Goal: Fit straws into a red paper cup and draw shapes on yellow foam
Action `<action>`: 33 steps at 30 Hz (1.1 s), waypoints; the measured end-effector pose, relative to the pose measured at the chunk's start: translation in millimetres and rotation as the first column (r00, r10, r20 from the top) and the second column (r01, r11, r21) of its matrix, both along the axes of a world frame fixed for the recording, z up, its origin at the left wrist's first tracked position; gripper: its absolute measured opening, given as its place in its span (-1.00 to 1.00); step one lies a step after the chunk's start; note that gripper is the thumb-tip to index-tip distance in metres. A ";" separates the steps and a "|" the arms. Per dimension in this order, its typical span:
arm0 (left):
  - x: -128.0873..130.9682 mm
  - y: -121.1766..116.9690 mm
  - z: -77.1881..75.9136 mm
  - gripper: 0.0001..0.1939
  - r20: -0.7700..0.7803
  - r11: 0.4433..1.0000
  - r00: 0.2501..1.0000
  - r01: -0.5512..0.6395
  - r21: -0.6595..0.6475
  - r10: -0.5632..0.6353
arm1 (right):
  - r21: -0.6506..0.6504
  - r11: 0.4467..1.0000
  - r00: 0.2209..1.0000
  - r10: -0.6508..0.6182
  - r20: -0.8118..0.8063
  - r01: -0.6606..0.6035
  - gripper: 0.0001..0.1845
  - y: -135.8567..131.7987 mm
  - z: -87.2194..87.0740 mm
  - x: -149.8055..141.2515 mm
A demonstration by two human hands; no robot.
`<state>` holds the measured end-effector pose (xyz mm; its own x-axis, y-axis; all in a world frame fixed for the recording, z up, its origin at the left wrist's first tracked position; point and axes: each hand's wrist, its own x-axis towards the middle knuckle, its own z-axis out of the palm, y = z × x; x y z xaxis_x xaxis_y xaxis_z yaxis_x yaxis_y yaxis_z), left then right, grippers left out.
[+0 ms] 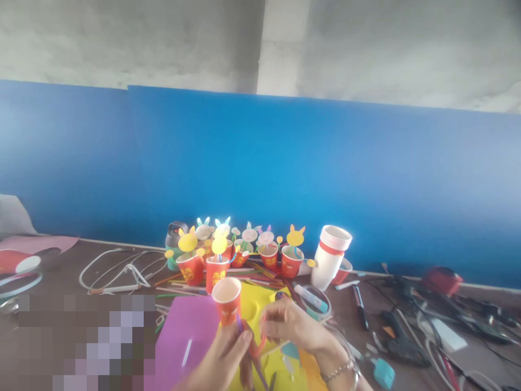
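Note:
My left hand comes up from the bottom edge, thumb raised, and pinches a thin purple straw beside a red paper cup that stands on yellow paper. My right hand, with a bracelet on its wrist, is curled over the same spot and its fingertips touch an orange straw. A purple sheet lies under my left hand. Behind stand several red cups topped with paper bunny faces.
A stack of white paper cups leans at the back right. Loose straws, a marker, a glue gun, cables and white wire loops lie on the brown table. A blue wall runs behind. A pixelated patch covers the lower left.

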<state>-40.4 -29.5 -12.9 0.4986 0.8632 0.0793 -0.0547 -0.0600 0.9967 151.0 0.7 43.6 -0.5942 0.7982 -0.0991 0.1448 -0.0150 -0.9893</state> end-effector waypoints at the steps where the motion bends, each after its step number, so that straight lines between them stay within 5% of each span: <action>1: -0.6 -0.1 0.2 -0.44 -0.008 1.000 1.000 -0.004 0.000 0.004 | 0.015 1.000 1.000 -0.002 -0.008 0.003 -0.52 0.4 0.7 0.8; 13: -2.5 -4.8 10.0 -0.47 -0.005 1.000 1.000 -0.009 0.005 0.009 | 0.077 0.983 0.982 -0.155 -0.108 0.164 -0.52 11.3 -1.1 23.1; 24: -0.1 -5.1 -2.0 -0.48 -0.001 1.000 1.000 0.019 -0.022 -0.019 | 0.082 0.993 0.997 -0.080 -0.013 0.081 -0.54 6.2 6.9 21.1; 33: 2.3 3.3 -7.5 -0.47 0.112 0.974 0.968 -0.225 0.001 0.224 | 0.115 0.992 0.987 -0.062 0.151 0.045 -0.86 1.4 10.9 26.1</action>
